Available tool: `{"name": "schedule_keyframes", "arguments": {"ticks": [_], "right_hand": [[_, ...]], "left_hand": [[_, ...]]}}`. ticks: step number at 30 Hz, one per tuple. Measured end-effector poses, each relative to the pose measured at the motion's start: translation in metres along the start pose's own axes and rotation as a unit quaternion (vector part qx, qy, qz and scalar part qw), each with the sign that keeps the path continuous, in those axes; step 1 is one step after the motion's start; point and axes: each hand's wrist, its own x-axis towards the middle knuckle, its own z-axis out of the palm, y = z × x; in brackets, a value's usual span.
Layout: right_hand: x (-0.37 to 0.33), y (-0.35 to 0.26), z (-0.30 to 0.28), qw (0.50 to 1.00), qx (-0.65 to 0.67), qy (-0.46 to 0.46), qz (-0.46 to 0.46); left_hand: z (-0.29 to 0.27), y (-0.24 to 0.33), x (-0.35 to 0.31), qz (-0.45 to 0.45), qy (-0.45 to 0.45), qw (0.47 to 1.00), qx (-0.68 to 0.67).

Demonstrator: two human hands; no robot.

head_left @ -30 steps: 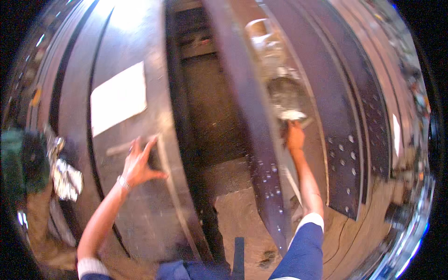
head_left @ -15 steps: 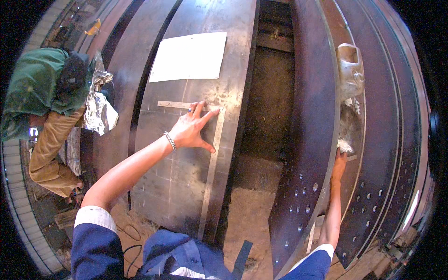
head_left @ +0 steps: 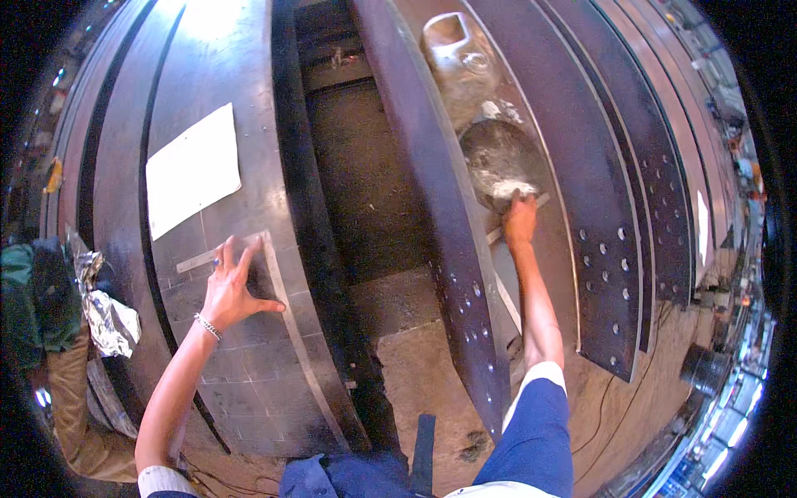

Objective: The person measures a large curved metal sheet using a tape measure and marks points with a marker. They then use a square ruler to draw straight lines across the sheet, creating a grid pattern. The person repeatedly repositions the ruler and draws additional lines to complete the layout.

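My left hand (head_left: 228, 290) lies with fingers and thumb spread on an L-shaped steel square (head_left: 300, 353), near its corner. The square rests on a wide flat steel beam (head_left: 241, 398). My right hand (head_left: 520, 222) reaches to a round, dark shallow dish (head_left: 496, 149) in the channel of another beam. Its fingers are drawn together at a whitish lump (head_left: 510, 190) at the dish's near edge; what they hold, if anything, is hidden. Pale flat strips (head_left: 508, 303) lie beside and under my right forearm.
A white sheet (head_left: 195, 170) lies on the beam beyond the square. A dark gap (head_left: 361, 166) separates the two beams. Past the dish stands a worn metal container (head_left: 457, 54) with a squarish opening. At left, a person in green (head_left: 37, 290) is beside crumpled foil (head_left: 112, 324).
The view has swung right, so the beams sit farther left. My left hand stays spread on the square. My right hand remains at the dish, which now shows more fully.
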Motion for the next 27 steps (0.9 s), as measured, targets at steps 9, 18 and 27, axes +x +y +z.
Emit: {"name": "schedule_keyframes", "arguments": {"ticks": [9, 18, 27], "right_hand": [[-0.010, -0.033, -0.004, 0.995, 0.000, -0.094, -0.043], [-0.011, 0.000, 0.032, 0.990, 0.110, -0.026, 0.078], [-0.005, 0.028, 0.054, 0.999, -0.023, -0.035, -0.027]], "left_hand": [[-0.002, -0.006, -0.002, 0.001, -0.001, 0.999, 0.032], [-0.004, -0.012, -0.002, 0.037, -0.002, 0.999, 0.032], [0.000, -0.009, 0.006, 0.052, 0.019, 0.998, 0.031]]}}
